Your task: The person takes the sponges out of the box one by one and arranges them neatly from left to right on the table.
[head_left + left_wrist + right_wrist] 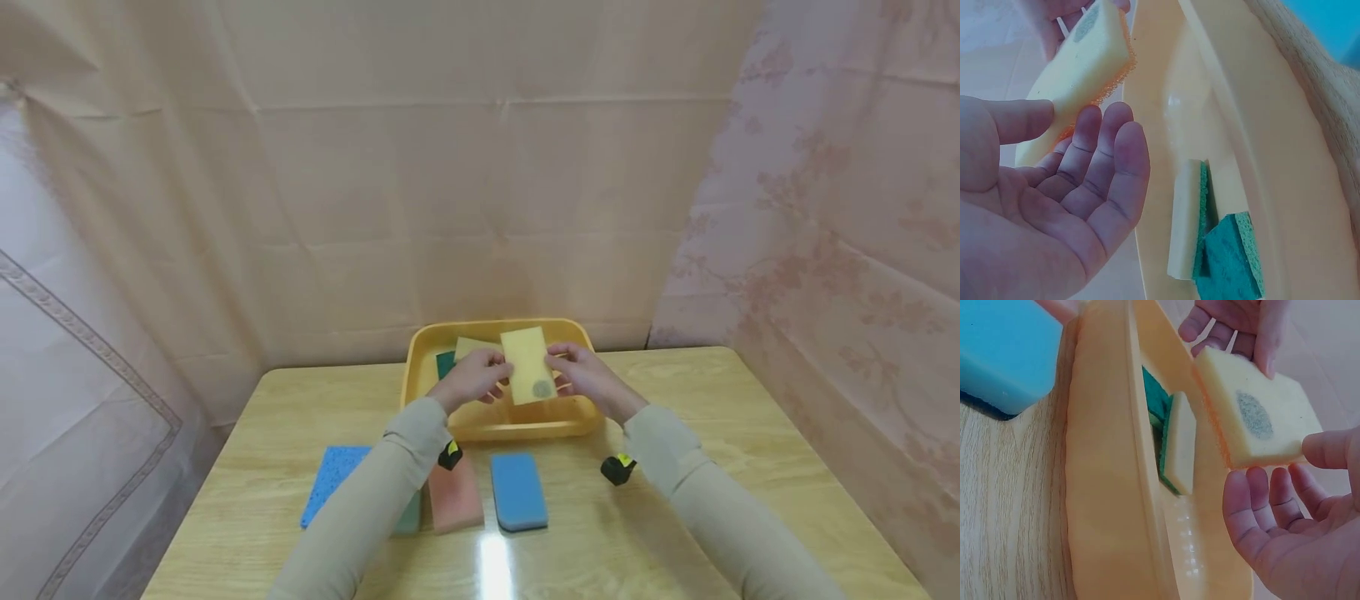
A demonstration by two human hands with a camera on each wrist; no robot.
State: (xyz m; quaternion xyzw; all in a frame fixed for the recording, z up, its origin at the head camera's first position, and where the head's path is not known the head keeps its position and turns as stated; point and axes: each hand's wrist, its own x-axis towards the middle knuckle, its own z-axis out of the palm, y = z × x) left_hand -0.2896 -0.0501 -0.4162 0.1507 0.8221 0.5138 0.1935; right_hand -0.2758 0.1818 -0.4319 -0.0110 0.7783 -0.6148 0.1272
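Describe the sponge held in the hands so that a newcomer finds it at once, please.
Find the yellow tray at the far edge of the wooden table. Above it, the left hand and right hand hold a pale yellow sponge. Its grey spot and orange layer set it apart from the cream-and-green sponge and dark green sponge in the tray.

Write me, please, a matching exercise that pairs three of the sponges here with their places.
Things:
1. Spotted yellow sponge
2. Dark green sponge
3. Pink sponge

Places:
A. On the table, on the near side of the tray
B. Held by the left hand and right hand
C. Inside the tray

Pairs: 1-B, 2-C, 3-A
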